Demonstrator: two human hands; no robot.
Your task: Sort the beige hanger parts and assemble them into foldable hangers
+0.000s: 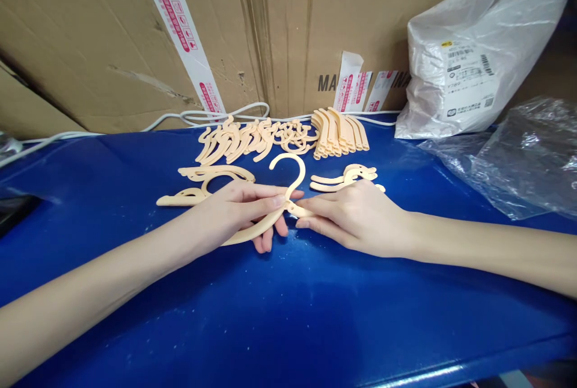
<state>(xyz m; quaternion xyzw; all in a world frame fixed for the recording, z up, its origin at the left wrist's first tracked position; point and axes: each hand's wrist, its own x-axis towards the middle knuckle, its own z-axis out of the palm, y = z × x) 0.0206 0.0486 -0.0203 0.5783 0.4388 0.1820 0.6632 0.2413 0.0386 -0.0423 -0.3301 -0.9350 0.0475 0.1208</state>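
Note:
My left hand (252, 207) is closed on a cream plastic hanger (256, 228), its thumb pressed near the joint below the upright hook. One curved arm of the hanger runs down to the left under my palm. From the right, my right hand (356, 216) pinches a short hanger arm (297, 210) that meets the same joint; most of this piece is hidden by my fingers. Whether the arm is fully seated in the joint I cannot tell. Folded hangers (216, 171) lie beyond my left hand, and more hanger pieces (345, 177) lie just behind my right hand.
Behind are piles of curved hanger arms (238, 141), loose hooks (295, 135) and stacked arms (340, 135). A white cable (180, 116) runs along cardboard boxes (279, 33). A labelled plastic bag (469, 69) and clear wrap (532, 153) sit on the blue table (288, 316) at right.

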